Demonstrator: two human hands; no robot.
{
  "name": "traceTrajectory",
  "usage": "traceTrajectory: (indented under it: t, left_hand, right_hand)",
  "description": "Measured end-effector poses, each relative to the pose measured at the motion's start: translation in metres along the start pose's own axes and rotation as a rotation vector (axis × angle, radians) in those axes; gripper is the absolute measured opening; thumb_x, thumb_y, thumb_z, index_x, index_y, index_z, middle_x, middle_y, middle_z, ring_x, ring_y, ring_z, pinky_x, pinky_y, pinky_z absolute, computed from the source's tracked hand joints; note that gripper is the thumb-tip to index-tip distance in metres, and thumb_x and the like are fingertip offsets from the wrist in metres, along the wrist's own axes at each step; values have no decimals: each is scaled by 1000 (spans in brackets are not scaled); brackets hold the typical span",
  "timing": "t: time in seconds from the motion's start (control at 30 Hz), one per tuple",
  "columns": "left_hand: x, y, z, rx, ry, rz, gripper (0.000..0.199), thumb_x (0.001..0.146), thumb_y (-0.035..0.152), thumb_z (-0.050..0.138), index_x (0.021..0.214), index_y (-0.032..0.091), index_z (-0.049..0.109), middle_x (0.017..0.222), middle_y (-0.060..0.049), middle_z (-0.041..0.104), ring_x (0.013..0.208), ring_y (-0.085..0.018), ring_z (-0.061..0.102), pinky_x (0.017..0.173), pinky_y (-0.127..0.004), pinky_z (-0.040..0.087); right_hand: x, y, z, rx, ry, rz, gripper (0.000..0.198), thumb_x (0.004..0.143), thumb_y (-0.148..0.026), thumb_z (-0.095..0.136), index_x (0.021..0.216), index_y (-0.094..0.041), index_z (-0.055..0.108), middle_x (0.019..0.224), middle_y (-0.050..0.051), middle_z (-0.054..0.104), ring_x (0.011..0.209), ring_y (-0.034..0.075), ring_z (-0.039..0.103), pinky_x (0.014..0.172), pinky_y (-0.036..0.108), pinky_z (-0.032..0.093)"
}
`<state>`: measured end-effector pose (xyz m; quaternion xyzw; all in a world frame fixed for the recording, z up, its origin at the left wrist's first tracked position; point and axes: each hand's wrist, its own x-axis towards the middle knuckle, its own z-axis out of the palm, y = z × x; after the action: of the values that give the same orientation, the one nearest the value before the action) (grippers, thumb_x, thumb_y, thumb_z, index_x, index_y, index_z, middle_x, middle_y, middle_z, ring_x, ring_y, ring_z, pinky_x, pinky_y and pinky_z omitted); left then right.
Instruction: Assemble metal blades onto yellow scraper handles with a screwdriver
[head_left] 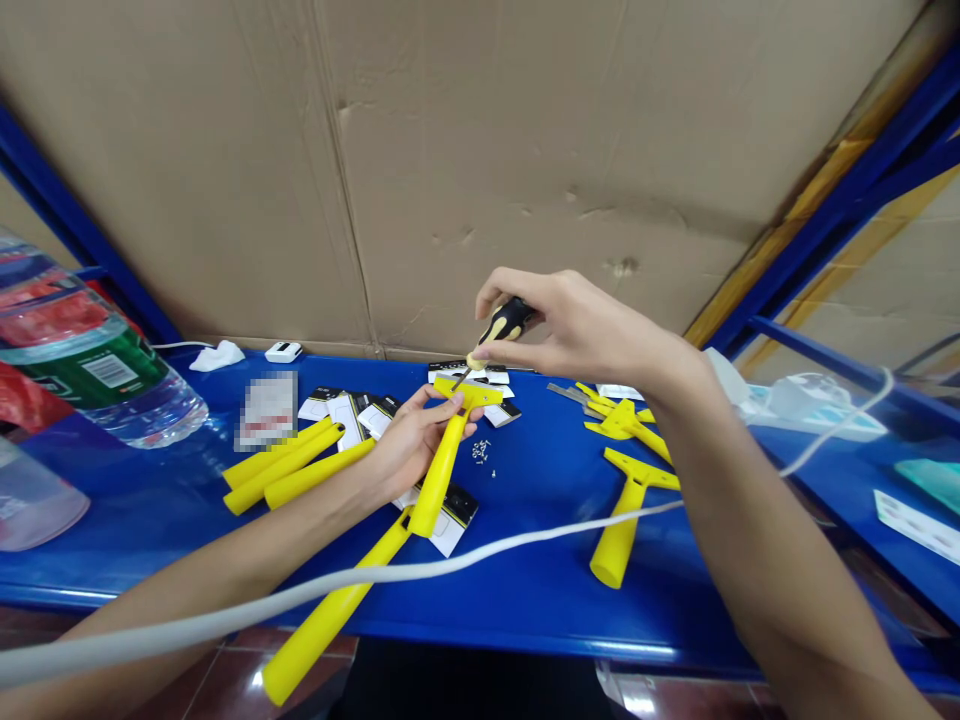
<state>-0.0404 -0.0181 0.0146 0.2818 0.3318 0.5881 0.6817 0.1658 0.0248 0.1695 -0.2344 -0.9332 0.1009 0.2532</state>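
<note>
My left hand (420, 440) is closed around the neck of a yellow scraper (442, 470), whose wide head tilts up toward the back of the table. In my right hand (555, 320) is a screwdriver (506, 322) with a black and cream handle. Its shaft slants down to the left side of the scraper head, where the tip meets it; the exact contact is too small to make out. Small loose screws (481, 452) lie on the blue table just right of my left hand. A yellow tube handle (337, 600) lies below the scraper, sticking out past the table's front edge.
Several yellow tubes (300, 465) lie at left beside black-and-white cards (352, 418). More yellow scrapers (626, 510) rest at right. A large water bottle (112, 360) stands far left. A white cable (420, 570) crosses in front, and a power strip (817, 415) sits at right.
</note>
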Motion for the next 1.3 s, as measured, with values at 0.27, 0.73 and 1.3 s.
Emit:
traceTrajectory:
  t: [0.27,0.73,1.3]
  left_hand:
    - [0,0,0,4,17,-8,19,93,6,77,93,17,61,107,-11,79,93,-22,82,76,-25,68]
    - [2,-4,-2,7,11,12,21,92,5,78,101,17,62,112,-14,80,91,-24,83,76,-28,68]
    - [2,-4,-5,17,-16,36,35,84,11,89,98,19,59,115,-12,80,99,-26,83,81,-30,68]
  right_hand:
    - [1,2,1,88,-33,-47,21,93,-28,75,111,-23,64,101,3,75,84,19,67,77,34,50]
    - [0,3,0,47,-77,-64,13,93,-27,74,105,-23,70,100,2,77,83,19,67,75,33,48]
    - [2,0,3,-25,5,-14,22,93,-40,79,94,-21,68,78,-1,72,66,15,61,65,30,42]
